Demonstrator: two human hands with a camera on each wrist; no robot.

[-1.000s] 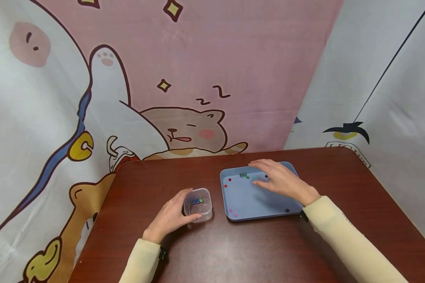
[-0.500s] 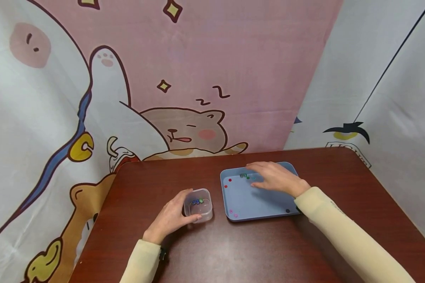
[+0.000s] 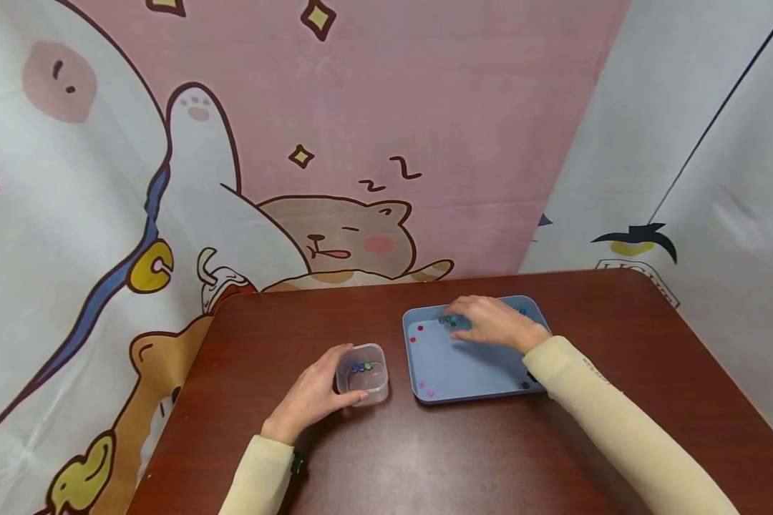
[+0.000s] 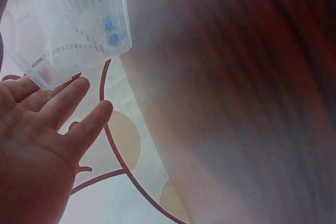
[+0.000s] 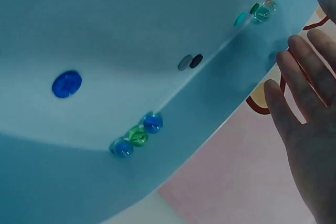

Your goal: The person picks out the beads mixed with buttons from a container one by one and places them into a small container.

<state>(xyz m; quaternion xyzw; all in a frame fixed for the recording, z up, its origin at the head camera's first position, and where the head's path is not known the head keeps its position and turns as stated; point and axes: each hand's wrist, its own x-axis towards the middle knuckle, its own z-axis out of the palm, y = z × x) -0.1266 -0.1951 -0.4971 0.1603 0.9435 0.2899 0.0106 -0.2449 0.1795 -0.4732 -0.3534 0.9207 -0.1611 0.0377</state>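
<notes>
My left hand (image 3: 312, 390) holds a small clear plastic box (image 3: 375, 383) by its near and far sides, between thumb and fingers. A few blue and green marbles (image 3: 361, 367) lie inside the box. My right hand (image 3: 492, 322) hovers over the far part of a blue tray (image 3: 477, 372), its fingers extended above green marbles (image 3: 447, 320) near the far rim. Nothing shows between those fingers. The right wrist view has blue and green marbles (image 5: 138, 136) in a tray corner and a flat blue disc (image 5: 66, 84) on the floor.
Red discs (image 3: 420, 328) lie at the tray's left side, pink ones (image 3: 430, 393) at its near left corner and a dark one (image 3: 525, 385) at the near right. The brown table (image 3: 419, 458) ends at a cartoon curtain (image 3: 477, 143) behind.
My right hand has moved slightly left and lower over the tray, towards the green marbles. My left hand and the box have stayed in place.
</notes>
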